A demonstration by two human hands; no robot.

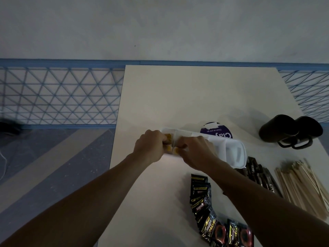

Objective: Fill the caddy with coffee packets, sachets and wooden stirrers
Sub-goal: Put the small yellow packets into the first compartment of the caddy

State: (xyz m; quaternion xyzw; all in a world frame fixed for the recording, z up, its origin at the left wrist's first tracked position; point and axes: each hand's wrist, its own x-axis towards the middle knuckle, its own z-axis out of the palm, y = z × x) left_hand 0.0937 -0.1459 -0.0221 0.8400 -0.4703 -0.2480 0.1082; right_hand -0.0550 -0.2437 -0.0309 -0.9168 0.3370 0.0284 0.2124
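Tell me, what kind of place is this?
Probably a coffee corner or break area: the white table holds black coffee packets, wooden stirrers, two dark mugs and a white caddy.

Arms fwd; L hand (148,145), R hand (195,151) adjacent, fingers (161,139) pinch sachets (168,136).

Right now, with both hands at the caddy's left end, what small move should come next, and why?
Likely press the yellow sachets down into the left-end compartments and release them. The left hand and right hand both pinch them there. The right end of the caddy looks empty, while the coffee packets and wooden stirrers lie on the table.
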